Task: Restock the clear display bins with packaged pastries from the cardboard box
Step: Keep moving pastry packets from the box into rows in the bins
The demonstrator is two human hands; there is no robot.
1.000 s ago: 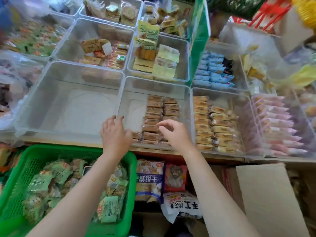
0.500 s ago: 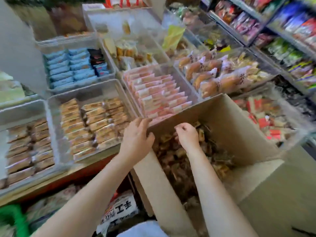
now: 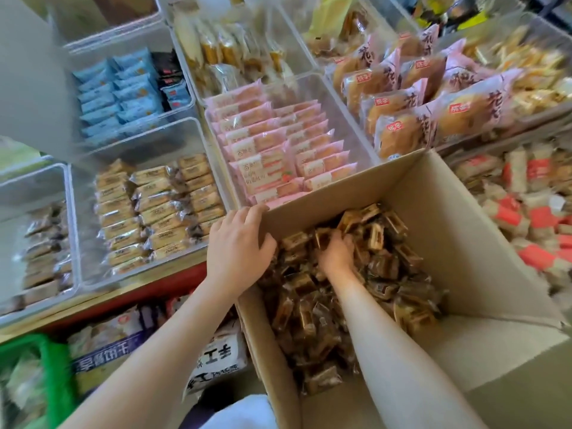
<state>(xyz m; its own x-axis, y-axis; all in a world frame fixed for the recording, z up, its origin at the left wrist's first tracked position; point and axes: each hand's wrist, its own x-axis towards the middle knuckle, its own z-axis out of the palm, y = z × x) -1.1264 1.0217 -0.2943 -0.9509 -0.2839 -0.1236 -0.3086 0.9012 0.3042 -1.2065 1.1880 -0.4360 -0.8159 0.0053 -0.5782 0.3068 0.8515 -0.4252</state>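
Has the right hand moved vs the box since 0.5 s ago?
Yes. The right hand has gone deeper into the cardboard box, from near its far wall down into the brown pastry packs, fingers buried among them.

Both bare forearms reached forward and down. The left hand (image 3: 240,243) lay with fingers curled over a cardboard box's corner edge, thumb inside. The right hand (image 3: 335,252) was lower, palm down, fingers buried out of sight among wrapped pastries.

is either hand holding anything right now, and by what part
The left hand grips the cardboard box by its near-left top edge. The right hand is dug into the brown packaged pastries; whether it has closed on one cannot be told.
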